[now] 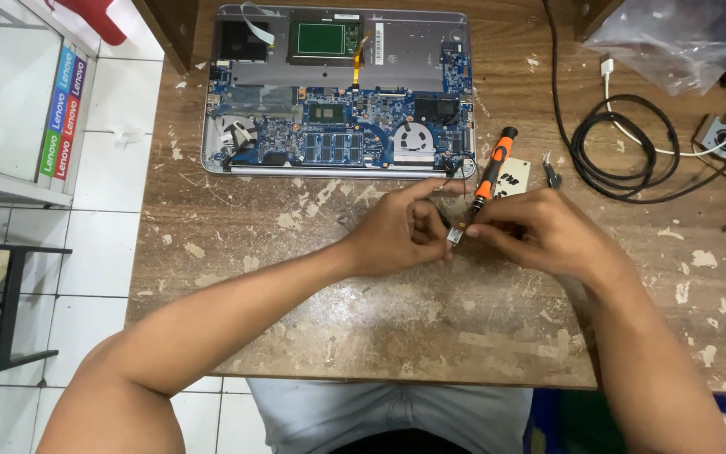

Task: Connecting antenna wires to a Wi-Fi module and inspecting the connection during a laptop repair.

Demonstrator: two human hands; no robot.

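An opened laptop base (pixel 338 92) lies at the far side of the wooden table (pixel 363 328), its blue circuit board, fan and green touchpad board exposed. My left hand (pixel 401 231) and my right hand (pixel 535 231) meet in front of it, both pinching a small circuit board part (pixel 455 234) between their fingertips. An orange and black screwdriver (pixel 494 164) lies on the table just beyond my right hand, its tip pointing toward the small part.
A coiled black cable (pixel 623 155) with a white cable lies at the right, next to a small fan (pixel 718 134) and a clear plastic bag (pixel 674 38). Small tweezers (pixel 551 174) and a paper slip (pixel 512 178) lie beside the screwdriver. White floor tiles show at the left.
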